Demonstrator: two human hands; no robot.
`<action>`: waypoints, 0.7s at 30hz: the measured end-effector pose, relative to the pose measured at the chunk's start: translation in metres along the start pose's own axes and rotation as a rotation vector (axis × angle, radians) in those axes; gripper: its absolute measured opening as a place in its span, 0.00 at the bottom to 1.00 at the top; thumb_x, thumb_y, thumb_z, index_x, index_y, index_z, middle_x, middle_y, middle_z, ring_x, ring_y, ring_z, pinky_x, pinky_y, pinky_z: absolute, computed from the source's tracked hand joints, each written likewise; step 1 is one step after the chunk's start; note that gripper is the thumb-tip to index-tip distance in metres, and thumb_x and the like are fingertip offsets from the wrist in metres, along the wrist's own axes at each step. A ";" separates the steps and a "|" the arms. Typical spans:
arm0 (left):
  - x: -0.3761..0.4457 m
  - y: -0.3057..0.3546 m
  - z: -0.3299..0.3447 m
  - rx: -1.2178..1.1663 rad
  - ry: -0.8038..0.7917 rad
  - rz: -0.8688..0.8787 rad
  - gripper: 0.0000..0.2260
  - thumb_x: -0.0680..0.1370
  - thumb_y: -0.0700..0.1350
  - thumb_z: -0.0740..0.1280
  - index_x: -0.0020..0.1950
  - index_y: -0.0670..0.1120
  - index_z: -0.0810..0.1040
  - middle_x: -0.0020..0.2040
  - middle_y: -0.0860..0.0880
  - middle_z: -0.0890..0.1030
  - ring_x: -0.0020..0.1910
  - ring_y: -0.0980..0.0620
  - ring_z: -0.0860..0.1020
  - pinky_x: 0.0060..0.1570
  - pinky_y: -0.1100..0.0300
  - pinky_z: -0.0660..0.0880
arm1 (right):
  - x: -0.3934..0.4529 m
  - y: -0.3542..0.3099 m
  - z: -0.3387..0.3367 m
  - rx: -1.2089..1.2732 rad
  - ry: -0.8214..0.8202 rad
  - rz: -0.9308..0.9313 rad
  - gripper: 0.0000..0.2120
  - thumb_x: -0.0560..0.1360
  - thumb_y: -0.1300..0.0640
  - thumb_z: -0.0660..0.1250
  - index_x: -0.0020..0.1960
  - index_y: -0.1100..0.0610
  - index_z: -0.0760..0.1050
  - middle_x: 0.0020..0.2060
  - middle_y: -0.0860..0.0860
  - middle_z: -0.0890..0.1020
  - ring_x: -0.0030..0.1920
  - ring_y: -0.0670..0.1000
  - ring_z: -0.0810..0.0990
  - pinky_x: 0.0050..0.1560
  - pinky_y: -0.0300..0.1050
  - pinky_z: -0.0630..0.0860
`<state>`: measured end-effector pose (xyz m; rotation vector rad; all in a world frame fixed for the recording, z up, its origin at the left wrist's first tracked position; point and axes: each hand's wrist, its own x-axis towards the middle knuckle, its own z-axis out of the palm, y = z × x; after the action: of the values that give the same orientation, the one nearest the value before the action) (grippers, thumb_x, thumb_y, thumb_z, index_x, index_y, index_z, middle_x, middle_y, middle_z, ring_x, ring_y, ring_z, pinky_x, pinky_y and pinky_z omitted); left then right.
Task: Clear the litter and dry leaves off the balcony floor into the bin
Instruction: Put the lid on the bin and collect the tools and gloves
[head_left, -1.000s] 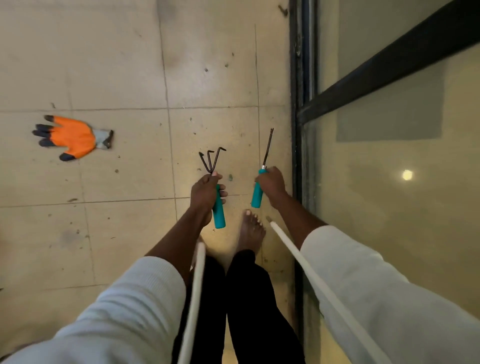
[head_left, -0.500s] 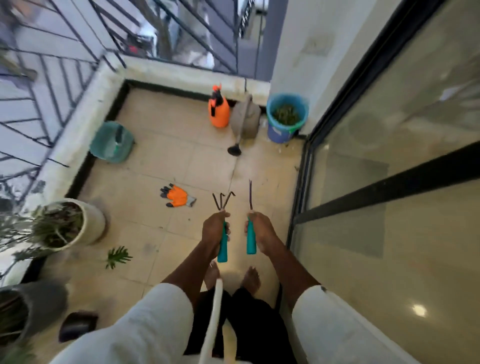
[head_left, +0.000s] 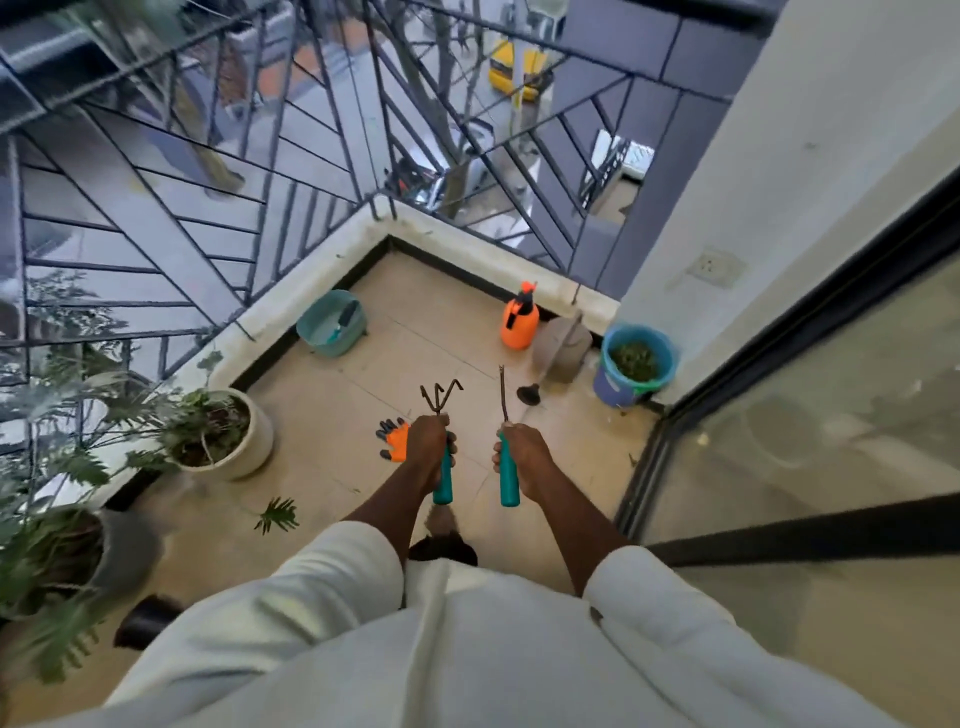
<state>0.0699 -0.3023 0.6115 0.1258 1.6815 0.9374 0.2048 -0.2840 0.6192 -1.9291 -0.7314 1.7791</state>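
Note:
My left hand (head_left: 428, 447) grips the teal handle of a three-pronged hand rake (head_left: 440, 397), prongs pointing away from me. In my right hand (head_left: 522, 454) is a second teal-handled tool (head_left: 508, 480) with a thin dark metal blade. Both are held upright in front of me above the tiled balcony floor (head_left: 332, 415). A blue bin (head_left: 631, 371) holding green and dry leaves stands in the far right corner by the wall. A green leaf (head_left: 278, 514) lies on the floor at my lower left. An orange work glove (head_left: 395, 439) lies partly hidden behind my left hand.
A teal bucket (head_left: 332, 322) with a tool inside sits by the left parapet. An orange sprayer (head_left: 519, 322) and a grey watering can (head_left: 561, 348) stand near the far kerb. Potted plants (head_left: 218, 431) line the left side. A glass sliding door (head_left: 779, 415) runs along the right.
The view has tilted up from the floor tiles to the whole balcony and railing. Both hands keep gripping their tools in much the same pose.

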 end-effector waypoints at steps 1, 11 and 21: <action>0.006 0.008 0.002 -0.009 0.013 0.005 0.05 0.81 0.43 0.60 0.47 0.44 0.73 0.35 0.46 0.74 0.31 0.51 0.71 0.31 0.58 0.68 | 0.006 -0.009 0.004 -0.009 -0.013 0.001 0.09 0.82 0.54 0.59 0.54 0.59 0.74 0.38 0.54 0.77 0.35 0.50 0.75 0.38 0.43 0.76; 0.124 0.127 0.005 -0.188 0.101 -0.013 0.05 0.80 0.42 0.61 0.53 0.41 0.74 0.35 0.45 0.75 0.30 0.50 0.73 0.29 0.59 0.67 | 0.103 -0.138 0.073 -0.193 -0.126 -0.037 0.09 0.82 0.55 0.58 0.51 0.61 0.72 0.36 0.54 0.75 0.33 0.50 0.73 0.36 0.43 0.73; 0.220 0.245 -0.029 -0.501 0.203 -0.036 0.04 0.78 0.36 0.61 0.49 0.40 0.75 0.35 0.43 0.73 0.31 0.49 0.73 0.32 0.58 0.71 | 0.179 -0.269 0.173 -0.345 -0.277 -0.061 0.09 0.82 0.59 0.59 0.44 0.60 0.70 0.34 0.55 0.73 0.30 0.50 0.71 0.31 0.42 0.70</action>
<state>-0.1237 -0.0344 0.5972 -0.3440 1.5725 1.3498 0.0147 0.0292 0.6309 -1.8553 -1.2510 2.0104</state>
